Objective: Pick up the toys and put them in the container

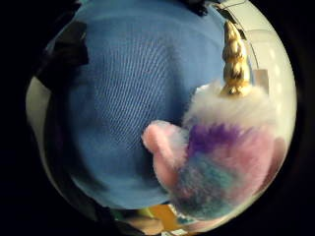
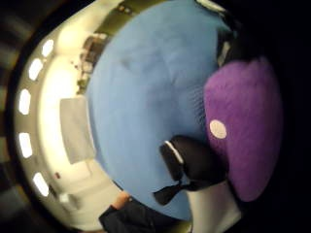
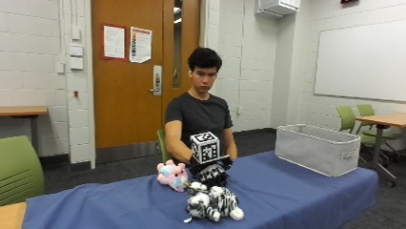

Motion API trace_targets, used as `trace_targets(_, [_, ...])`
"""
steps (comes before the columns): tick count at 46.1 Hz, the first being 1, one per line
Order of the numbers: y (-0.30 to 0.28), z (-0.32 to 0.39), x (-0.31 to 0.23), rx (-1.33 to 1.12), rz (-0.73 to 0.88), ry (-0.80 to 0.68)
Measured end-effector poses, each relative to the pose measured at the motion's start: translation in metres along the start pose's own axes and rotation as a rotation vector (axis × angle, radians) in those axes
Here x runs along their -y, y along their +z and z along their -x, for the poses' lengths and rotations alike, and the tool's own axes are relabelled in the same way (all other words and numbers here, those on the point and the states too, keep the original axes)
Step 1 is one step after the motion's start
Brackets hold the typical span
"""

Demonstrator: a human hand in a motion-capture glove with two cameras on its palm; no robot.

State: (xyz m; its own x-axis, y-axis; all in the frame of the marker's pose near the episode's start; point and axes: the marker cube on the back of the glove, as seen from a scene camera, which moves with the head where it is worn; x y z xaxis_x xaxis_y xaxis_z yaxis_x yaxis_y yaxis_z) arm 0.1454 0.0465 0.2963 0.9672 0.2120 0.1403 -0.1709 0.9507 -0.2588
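Note:
In the outside view my gloved right hand (image 3: 209, 168) is low over the blue-covered table (image 3: 298, 191), just behind a zebra plush (image 3: 212, 202). A pink and white unicorn plush (image 3: 172, 175) sits right beside the hand. The little finger side palm view shows that unicorn (image 1: 226, 157) close up on the blue cloth, with its gold horn (image 1: 235, 59). A purple plush surface with a white dot (image 2: 245, 126) fills one side of the thumb side palm view, close to the palm; whether it is held does not show. The grey fabric container (image 3: 317, 149) stands at the table's far right.
A green chair (image 3: 19, 169) stands at the left, beside a wooden table corner (image 3: 9, 214). More green chairs (image 3: 355, 119) and a desk (image 3: 384, 119) stand behind the container. Bare blue cloth lies between the toys and the container.

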Motion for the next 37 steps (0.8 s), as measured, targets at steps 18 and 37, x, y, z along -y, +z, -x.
trace_targets(18, [-0.053, 0.041, 0.007, -0.089, -0.109, -0.051])
trace_targets(37, [-0.244, 0.297, -0.011, -0.094, -0.341, -0.373])
